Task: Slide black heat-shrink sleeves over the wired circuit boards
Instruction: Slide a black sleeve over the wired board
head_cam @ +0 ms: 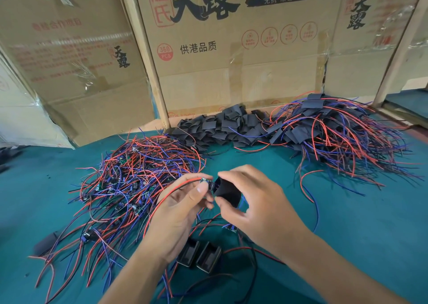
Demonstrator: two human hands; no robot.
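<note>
left hand (178,211): raised over the worktop, palm towards the camera, thumb and fingers pinched on a small board (206,183) with red and black wires trailing left.
right hand (252,202): level with the left, back of hand up, thumb and fingers curled round a black sleeve (225,191); its open mouth faces the board.
board and sleeve: board end just at the sleeve mouth, between the two hands.
worktop (347,234): teal-green mat.
bare boards (139,176): tangled heap of red, blue and black wires, left of the hands.
loose sleeves (220,127): black pile at the back, against the cardboard.
sleeved boards (335,132): heap at right rear, wires fanning out.
black blocks (199,255): two, side by side, below the hands.
spare board (231,227): lying under the right hand.
backdrop: cardboard (231,49) sheets with printed chinese characters, wooden posts (148,56) between them.
</note>
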